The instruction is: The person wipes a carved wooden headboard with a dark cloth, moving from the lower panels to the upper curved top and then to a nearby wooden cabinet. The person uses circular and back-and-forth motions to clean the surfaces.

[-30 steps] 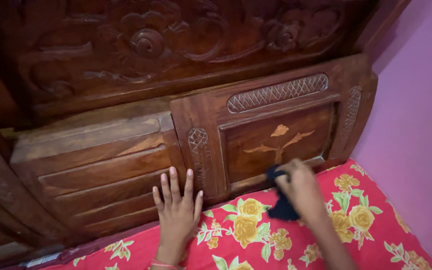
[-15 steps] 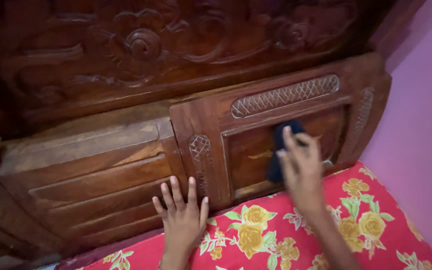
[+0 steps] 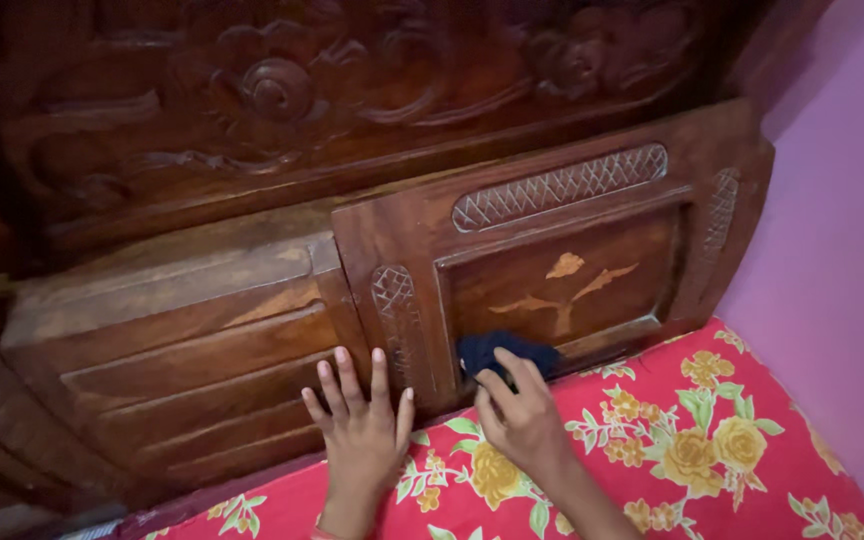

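Right hand (image 3: pixel 522 420), dark cloth (image 3: pixel 500 352) now lower-left.

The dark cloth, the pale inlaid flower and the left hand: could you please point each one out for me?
Dark cloth (image 3: pixel 500 350), head view: on the bunched fabric above the right hand's fingers.
Inlaid flower (image 3: pixel 564 265), head view: on its pale blossom in the wooden panel.
Left hand (image 3: pixel 359 430), head view: on the back of the hand.

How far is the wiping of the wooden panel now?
Done: cannot tell; the inlaid panel shows no clear wiped mark. In hand: the right hand presses a dark cloth on its lower left edge; the left hand rests flat on the plain panel. Left: not visible.
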